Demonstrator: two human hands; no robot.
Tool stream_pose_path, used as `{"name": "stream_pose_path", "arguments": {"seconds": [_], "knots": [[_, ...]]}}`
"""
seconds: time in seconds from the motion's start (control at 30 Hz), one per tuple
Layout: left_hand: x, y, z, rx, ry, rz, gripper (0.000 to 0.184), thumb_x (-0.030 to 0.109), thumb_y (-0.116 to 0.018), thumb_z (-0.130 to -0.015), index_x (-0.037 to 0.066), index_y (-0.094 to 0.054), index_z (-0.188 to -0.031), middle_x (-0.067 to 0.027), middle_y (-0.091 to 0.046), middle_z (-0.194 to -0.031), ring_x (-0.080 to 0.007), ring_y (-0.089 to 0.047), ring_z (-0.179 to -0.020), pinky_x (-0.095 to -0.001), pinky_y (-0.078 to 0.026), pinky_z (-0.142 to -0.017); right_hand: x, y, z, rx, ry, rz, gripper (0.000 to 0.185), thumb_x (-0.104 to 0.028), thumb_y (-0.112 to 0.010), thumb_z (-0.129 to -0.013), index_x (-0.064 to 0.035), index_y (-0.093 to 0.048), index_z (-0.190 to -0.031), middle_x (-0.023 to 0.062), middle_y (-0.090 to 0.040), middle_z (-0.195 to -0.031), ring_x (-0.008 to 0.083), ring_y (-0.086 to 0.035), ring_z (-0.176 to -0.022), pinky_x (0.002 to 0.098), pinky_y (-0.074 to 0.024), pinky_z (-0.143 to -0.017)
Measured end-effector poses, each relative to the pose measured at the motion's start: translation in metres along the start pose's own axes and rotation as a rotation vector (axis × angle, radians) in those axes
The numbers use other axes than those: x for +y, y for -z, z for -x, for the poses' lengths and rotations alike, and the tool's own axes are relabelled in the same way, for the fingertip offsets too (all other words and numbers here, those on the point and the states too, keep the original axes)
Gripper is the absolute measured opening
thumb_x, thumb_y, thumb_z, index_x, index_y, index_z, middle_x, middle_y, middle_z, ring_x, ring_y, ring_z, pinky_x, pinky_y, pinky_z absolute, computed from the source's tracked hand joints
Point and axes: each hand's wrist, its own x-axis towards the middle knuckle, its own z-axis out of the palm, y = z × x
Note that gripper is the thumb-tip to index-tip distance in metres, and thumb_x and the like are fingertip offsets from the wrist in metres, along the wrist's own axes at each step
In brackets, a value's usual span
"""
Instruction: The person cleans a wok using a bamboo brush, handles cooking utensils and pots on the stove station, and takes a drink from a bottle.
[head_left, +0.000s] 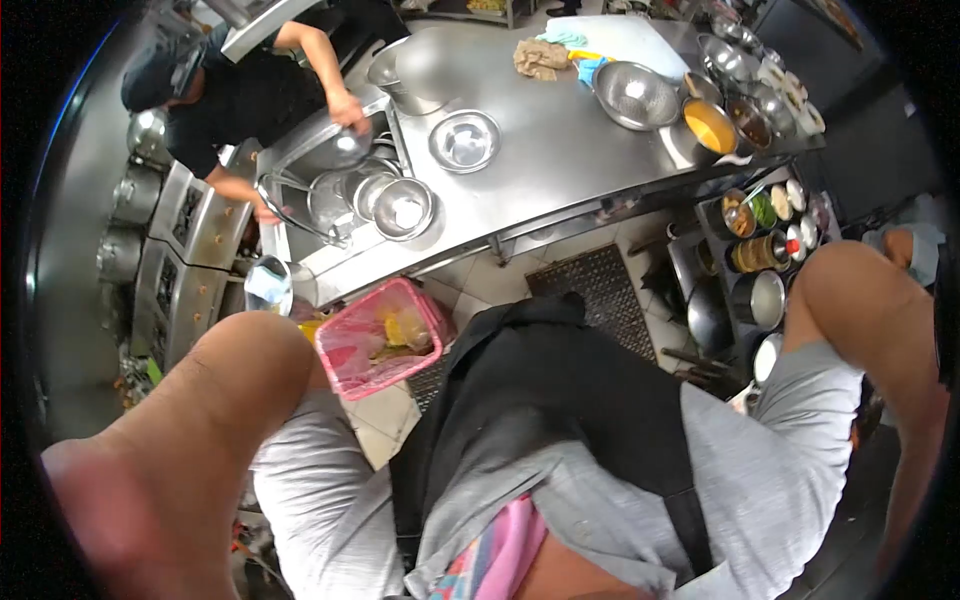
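Observation:
Both my arms are raised with bent elbows, and the forearms come close to the camera. My left hand (105, 510) is a blurred, pinkish shape at the lower left; its fingers are hidden. My right hand (938, 415) shows only partly at the right edge, its fingers also hidden. I cannot make out anything held in either hand. Below my left elbow's line of sight stands a pink waste bin (365, 385) with a liner and scraps inside. Near my right elbow are a steel pot (767, 300) and a red-capped jar (757, 254).
Across the steel counter (540, 140), a co-worker (250, 105) handles a steel bowl at the sink (300, 160). More bowls (404, 209) stand there. A colander (636, 96) and orange liquid in a pot (710, 126) sit right. A black mat (590, 295) covers floor tiles.

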Motion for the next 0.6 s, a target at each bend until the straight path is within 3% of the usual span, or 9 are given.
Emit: {"name": "stream_pose_path", "arguments": {"seconds": [0.6], "knots": [[-0.029,-0.038,-0.009,-0.031,-0.031,0.093,0.033,0.036,-0.040,-0.098,0.016,-0.056,-0.119,-0.0053,-0.062,-0.115,-0.0219,-0.063,-0.093,-0.0399,-0.050,-0.066,-0.021,0.035,0.018,0.095,0.019,0.133,0.026,-0.022,-0.049,-0.091,0.0009,-0.053,-0.103,0.0122,-0.061,-0.092,0.0225,-0.059,-0.078,0.0332,-0.0501,-0.071]]}}
